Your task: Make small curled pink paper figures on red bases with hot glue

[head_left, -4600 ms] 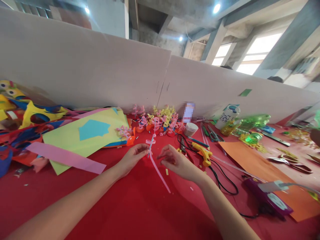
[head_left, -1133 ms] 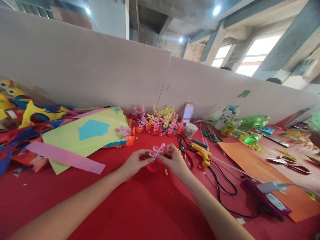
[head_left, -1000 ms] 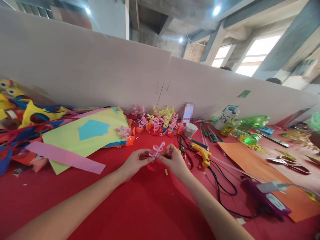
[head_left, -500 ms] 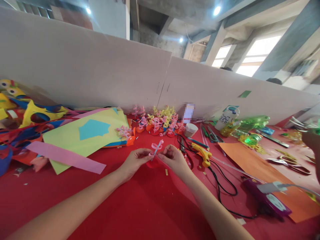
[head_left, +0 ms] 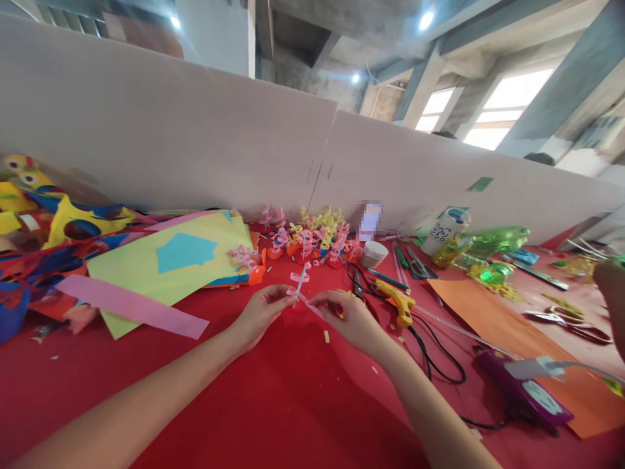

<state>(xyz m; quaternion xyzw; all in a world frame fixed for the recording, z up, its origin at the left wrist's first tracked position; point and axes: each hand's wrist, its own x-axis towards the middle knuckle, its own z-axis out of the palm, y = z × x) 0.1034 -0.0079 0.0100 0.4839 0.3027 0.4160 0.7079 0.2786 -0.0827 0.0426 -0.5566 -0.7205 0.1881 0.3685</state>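
Observation:
Between my hands is a thin pale-blue stick (head_left: 299,286) with a pink paper strip (head_left: 312,307) looped around it. My left hand (head_left: 261,316) is closed, its thumb and fingertips pinching the stick near the lower loops. With thumb and fingers closed, my right hand (head_left: 349,320) grips the strip's free end, which stretches to the right of the stick. Just behind stands a cluster of pink and yellow curled-paper pieces (head_left: 312,238) on small orange and red bases.
To the right lie a yellow glue gun (head_left: 401,306) with a black cord, a white roll (head_left: 375,253), scissors (head_left: 561,319), orange paper (head_left: 488,319) and a purple power strip (head_left: 525,391). Yellow-green paper sheets (head_left: 131,280) lie left. Another person's hand (head_left: 610,286) shows at the right edge.
My right hand has shifted slightly right and away from the stick, drawing out more of the pink strip. The stick stands more upright and its loops have turned.

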